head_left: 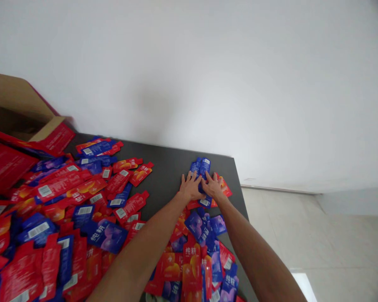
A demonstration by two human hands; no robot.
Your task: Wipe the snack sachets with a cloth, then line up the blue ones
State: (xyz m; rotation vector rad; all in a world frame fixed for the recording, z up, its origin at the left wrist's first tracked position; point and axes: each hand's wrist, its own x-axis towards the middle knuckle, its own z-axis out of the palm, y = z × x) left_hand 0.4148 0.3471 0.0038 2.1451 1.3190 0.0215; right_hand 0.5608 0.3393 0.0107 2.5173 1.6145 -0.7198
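Both my arms reach to the far right corner of a dark table point(166, 167). My left hand point(190, 187) and my right hand point(212, 186) lie flat, fingers spread, side by side on a small stack of blue sachets point(200, 166). A few red sachets point(225, 188) stick out from under my right hand. Neither hand grips anything; both press down on the packets. More red and blue sachets point(198, 235) lie between my forearms.
A big heap of red and blue sachets point(66, 209) covers the table's left half. An open cardboard box with red print point(25, 121) stands at the far left. The table's right edge point(241, 197) drops to a pale tiled floor. A white wall rises behind.
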